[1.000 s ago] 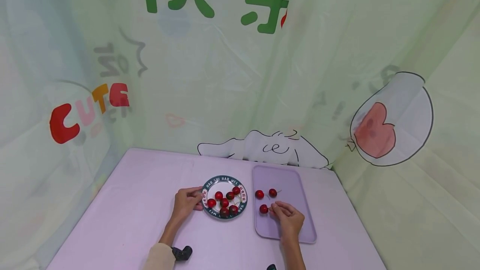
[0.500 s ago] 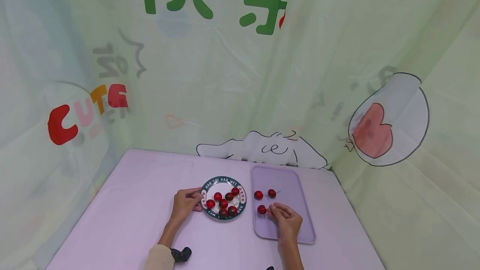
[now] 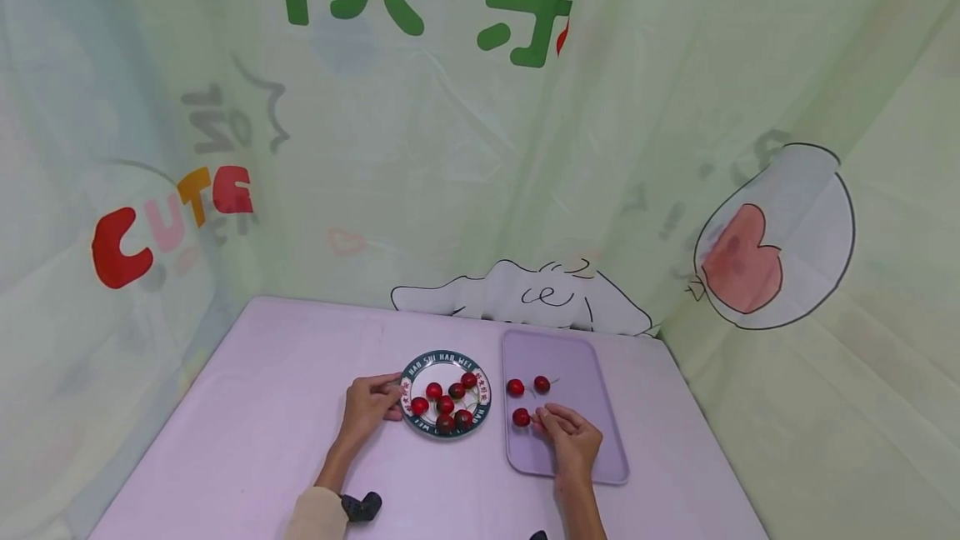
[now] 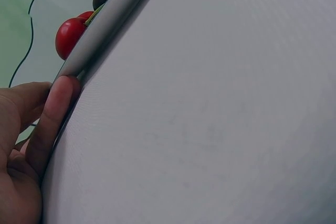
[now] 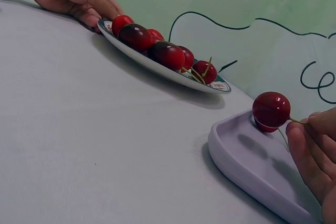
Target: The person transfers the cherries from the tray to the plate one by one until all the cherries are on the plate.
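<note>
My right hand [image 3: 573, 440] pinches the thin stem of a dark red cherry [image 5: 271, 109]; the fruit hangs out to the left of the fingertips, over the purple tray [image 3: 603, 452]. Two more cherries with stems, one at the left [image 3: 515, 388] and one beside it [image 3: 542, 384], lie farther back on that tray. My left hand [image 3: 367, 405] grips the left rim of a round plate [image 3: 446, 358] with a dark green lettered border, thumb on top and fingers at the edge. Several red and dark cherries [image 5: 167, 55] sit on the plate.
A pale pink-purple tabletop [image 3: 300, 357] carries both plate and tray, with a narrow gap between them. Behind it hangs a printed curtain [image 3: 450, 190], meeting the table's back edge. A black strap piece [image 3: 362, 507] sits at the left wrist.
The pinched cherry has shifted slightly left with the right hand. The left hand keeps its hold on the plate, and the head view has drifted a little.
</note>
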A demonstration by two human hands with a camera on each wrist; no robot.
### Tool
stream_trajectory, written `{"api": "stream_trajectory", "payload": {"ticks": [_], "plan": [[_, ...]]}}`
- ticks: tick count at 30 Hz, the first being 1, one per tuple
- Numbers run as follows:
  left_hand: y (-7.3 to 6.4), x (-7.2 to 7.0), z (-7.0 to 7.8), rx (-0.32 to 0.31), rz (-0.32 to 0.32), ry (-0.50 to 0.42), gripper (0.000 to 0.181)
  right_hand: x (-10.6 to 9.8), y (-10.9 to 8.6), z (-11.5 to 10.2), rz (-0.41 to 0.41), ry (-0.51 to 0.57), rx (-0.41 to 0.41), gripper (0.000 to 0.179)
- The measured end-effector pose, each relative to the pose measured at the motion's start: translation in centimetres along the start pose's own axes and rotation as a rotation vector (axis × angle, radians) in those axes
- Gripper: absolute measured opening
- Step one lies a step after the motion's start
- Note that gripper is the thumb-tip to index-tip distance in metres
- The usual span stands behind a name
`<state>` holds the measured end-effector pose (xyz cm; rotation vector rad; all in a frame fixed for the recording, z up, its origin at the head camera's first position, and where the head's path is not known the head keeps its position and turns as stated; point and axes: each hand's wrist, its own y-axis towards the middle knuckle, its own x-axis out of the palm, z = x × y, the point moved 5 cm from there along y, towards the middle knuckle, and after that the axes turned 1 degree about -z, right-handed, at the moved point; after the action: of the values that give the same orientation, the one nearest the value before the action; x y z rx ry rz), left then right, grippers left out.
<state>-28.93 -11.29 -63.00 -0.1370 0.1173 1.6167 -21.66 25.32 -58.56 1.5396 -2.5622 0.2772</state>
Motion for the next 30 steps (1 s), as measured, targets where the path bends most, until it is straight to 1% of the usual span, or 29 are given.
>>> {"api": "stream_trajectory", "payload": {"ticks": [6,12,23,30], "plan": [[0.0,0.0,0.1,0.003,0.005,0.004,0.037,0.4,-0.2,-0.2,-0.01,0.008,-0.017,0.034],[-0.1,0.0,0.2,0.002,0.006,0.008,0.037,0.5,-0.1,0.2,-0.01,0.015,-0.001,0.036],[-0.1,0.0,0.2,-0.003,0.011,0.008,0.035,1.0,-0.1,0.2,-0.018,0.014,-0.012,0.032],[0.0,0.1,0.0,0.003,0.011,-0.021,0.035,1.2,0.5,1.3,-0.02,0.022,-0.022,0.033]]}}
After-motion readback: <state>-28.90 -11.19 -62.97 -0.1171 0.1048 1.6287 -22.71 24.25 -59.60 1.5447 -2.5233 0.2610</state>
